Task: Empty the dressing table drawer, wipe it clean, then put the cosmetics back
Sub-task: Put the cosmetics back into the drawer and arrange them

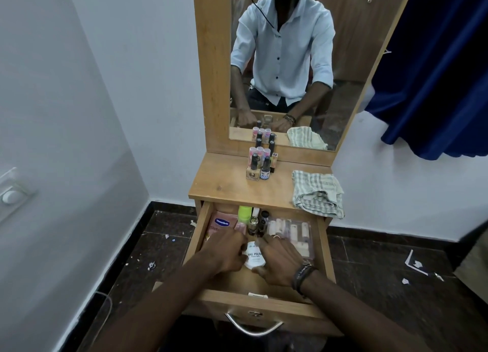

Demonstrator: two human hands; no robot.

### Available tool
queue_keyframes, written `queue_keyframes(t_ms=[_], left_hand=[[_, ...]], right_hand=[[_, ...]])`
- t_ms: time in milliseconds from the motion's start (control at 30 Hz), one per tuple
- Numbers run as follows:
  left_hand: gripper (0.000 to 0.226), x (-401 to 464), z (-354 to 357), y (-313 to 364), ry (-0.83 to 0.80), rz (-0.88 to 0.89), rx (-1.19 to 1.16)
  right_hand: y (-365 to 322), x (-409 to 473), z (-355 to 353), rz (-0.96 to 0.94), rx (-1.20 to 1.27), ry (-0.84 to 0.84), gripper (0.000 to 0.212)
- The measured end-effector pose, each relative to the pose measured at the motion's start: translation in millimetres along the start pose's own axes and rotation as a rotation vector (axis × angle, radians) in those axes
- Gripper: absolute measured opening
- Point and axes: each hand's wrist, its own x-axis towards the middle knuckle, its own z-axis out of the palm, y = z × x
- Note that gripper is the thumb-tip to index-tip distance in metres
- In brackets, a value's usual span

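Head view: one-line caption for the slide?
Both hands, left hand and right hand, reach into the open drawer around a white nail polish remover bottle; bottles and cloth sit on top.

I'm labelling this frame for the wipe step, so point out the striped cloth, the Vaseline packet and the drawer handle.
striped cloth [318, 193]: head view, middle of the folded bundle.
Vaseline packet [221, 222]: head view, its blue logo.
drawer handle [254, 328]: head view, middle of the metal bow.
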Motion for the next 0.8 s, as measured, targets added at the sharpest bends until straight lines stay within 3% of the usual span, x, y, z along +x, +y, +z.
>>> queue_keyframes(t_ms=[300, 667, 800], left_hand=[[0.039, 4.8, 2.9, 0.4, -0.027, 0.001, -0.041], [0.032, 2.8, 5.7, 0.7, 0.020, 0.024, -0.054], [0.026, 0.5, 0.0, -3.8, 0.094, 0.084, -0.092]], right_hand=[[-0.5, 3.6, 1.8, -0.014, -0.038, 0.013, 0.061], [-0.1, 4.9, 1.6, 0.040, -0.002, -0.032, 0.064], [4.8, -2.2, -9.6, 0.047, 0.092, 0.064, 0.059]])
